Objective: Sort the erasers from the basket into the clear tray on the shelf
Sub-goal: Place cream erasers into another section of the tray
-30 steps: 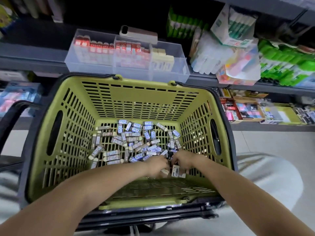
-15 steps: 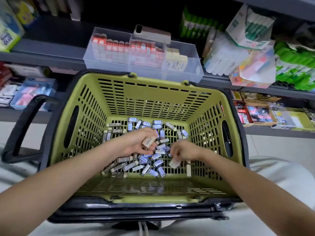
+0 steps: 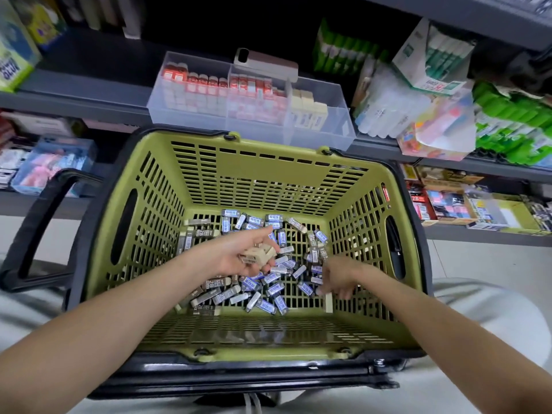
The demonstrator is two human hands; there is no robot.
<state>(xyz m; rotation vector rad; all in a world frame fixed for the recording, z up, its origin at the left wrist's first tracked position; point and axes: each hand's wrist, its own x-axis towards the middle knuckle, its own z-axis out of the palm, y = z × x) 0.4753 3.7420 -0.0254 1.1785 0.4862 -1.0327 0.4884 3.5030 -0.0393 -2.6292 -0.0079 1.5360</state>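
Observation:
A green slotted basket [image 3: 140, 222] sits in front of me with several sleeved erasers [image 3: 263, 291] strewn over its floor. My left hand [image 3: 239, 255] hovers over the pile, palm up, and holds a few beige erasers [image 3: 257, 253]. My right hand [image 3: 337, 276] reaches down to the erasers at the right side, fingers spread and blurred; I cannot make out anything in it. On the shelf behind the basket stands the clear tray [image 3: 340, 130]: red-sleeved erasers fill its left and middle compartments, beige ones stand in the right one.
A phone in a beige case [image 3: 265, 65] lies on the tray's back edge. Bagged stationery [image 3: 418, 115] and green packs [image 3: 513, 130] crowd the shelf to the right. The basket's black handle [image 3: 38, 222] juts out left. Lower shelves hold more boxed goods [image 3: 448, 201].
My left hand rose from the basket floor holding beige erasers and turned palm up. My right hand shifted to the right side of the pile and opened its fingers. The view moved closer.

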